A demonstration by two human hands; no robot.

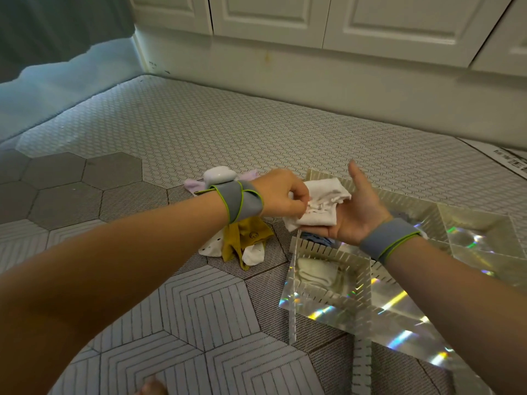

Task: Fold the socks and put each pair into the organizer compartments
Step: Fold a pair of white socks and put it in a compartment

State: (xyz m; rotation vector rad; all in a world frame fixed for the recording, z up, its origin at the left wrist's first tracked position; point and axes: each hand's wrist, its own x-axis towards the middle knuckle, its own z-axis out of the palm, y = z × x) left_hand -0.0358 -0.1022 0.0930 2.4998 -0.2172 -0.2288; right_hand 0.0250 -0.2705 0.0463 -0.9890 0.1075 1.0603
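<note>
A folded white sock (319, 205) lies across the upturned palm of my right hand (358, 212), whose thumb points up and whose fingers are hidden under the cloth. My left hand (281, 196) pinches the sock's ruffled edge from the left. Both hands hover over the near left corner of the clear slotted organizer (336, 297). One compartment holds a folded white pair (320, 273), and a blue pair (318, 240) shows in the compartment just below my right hand. Loose socks (242, 243), mustard and white, are heaped on the mattress left of the organizer.
A pale lilac sock (194, 183) lies behind my left wrist, which carries a white device (219, 173) on a grey band. The patterned mattress (171, 132) stretches left and back to white cabinet doors (313, 18). Loose divider strips (362, 366) stick out at the organizer's near side.
</note>
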